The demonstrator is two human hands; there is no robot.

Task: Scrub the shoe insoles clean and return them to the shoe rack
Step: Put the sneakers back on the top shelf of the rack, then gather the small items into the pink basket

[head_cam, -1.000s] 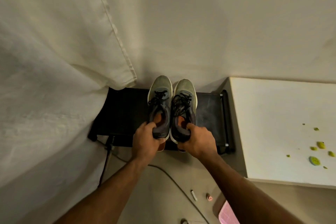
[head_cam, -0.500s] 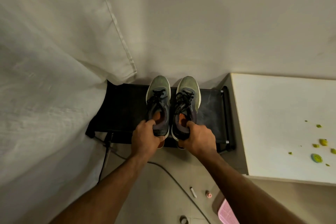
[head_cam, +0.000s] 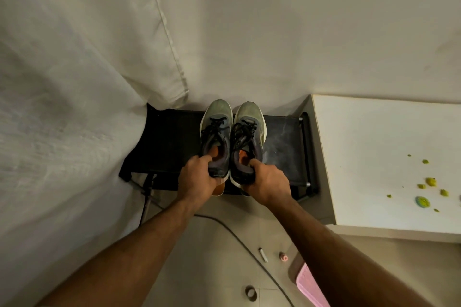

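Observation:
Two grey-green running shoes stand side by side on the black shoe rack (head_cam: 172, 142), toes toward the wall. My left hand (head_cam: 197, 177) grips the heel of the left shoe (head_cam: 215, 129), with a finger hooked into its opening. My right hand (head_cam: 267, 182) grips the heel of the right shoe (head_cam: 248, 129) the same way. An orange insole (head_cam: 216, 153) shows inside the left shoe, and another orange insole (head_cam: 242, 157) inside the right one. The heels overhang the rack's front edge.
A white curtain (head_cam: 74, 107) hangs over the rack's left end. A white cabinet top (head_cam: 374, 157) with green scraps stands at the right. On the tiled floor lie a black cable (head_cam: 239, 234), a small white tube (head_cam: 262, 254), a pink cap (head_cam: 283, 257) and a pink object (head_cam: 311, 286).
Both hands have kept their grip on the heels. The shoes have been pushed slightly farther onto the rack and now sit closer together, toes near the wall.

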